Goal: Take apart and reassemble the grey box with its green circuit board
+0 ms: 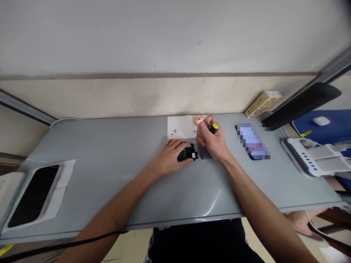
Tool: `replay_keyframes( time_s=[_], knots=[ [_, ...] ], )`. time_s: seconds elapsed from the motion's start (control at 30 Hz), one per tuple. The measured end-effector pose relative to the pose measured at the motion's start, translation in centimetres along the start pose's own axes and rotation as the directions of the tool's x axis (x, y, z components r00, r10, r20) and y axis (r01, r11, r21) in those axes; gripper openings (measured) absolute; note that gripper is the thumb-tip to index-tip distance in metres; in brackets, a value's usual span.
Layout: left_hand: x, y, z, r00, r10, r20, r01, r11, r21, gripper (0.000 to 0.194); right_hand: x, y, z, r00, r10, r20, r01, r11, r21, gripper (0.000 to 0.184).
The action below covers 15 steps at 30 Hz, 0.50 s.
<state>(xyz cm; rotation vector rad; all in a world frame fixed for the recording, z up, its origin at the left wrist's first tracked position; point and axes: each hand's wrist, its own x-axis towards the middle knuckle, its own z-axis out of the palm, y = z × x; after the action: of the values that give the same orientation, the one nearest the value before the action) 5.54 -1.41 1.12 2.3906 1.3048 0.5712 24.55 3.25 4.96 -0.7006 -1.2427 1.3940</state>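
Note:
A small black device with a green circuit board [184, 153] lies on the grey table, its inside exposed. My left hand [173, 156] grips it from the left, fingers over the far side and thumb along the near side. In my right hand [210, 137] is a screwdriver [213, 128] with a black and yellow handle, its thin shaft slanting down to the right end of the device. Under my right wrist sits a flat dark grey object [205, 153], partly covered. Several tiny black screws [174, 131] rest on a white sheet of paper [181, 124] just beyond my hands.
An orange and white cartoon-shaped item [199, 119] lies at the paper's right side. Rightward are a phone [252, 141], a small carton [263, 104], a black upright post [301, 106] and a white charging station [304, 157]. A dark-screened tablet [34, 195] lies left.

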Motion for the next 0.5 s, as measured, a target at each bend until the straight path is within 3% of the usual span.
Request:
replay_keyframes(
  time_s=[0.2,0.5],
  knots=[
    [-0.02,-0.09,-0.17,0.999,0.040,0.002,-0.040,0.998,0.055,0.031,-0.05,-0.72,0.31,0.998,0.006,0.060,-0.011,0.996,0.092,0.041],
    [0.11,-0.02,0.03,0.998,0.055,-0.012,-0.054,0.998,0.045,0.022,0.30,0.00,-0.29,0.995,-0.033,-0.091,0.026,0.997,-0.074,0.051]
  ],
)
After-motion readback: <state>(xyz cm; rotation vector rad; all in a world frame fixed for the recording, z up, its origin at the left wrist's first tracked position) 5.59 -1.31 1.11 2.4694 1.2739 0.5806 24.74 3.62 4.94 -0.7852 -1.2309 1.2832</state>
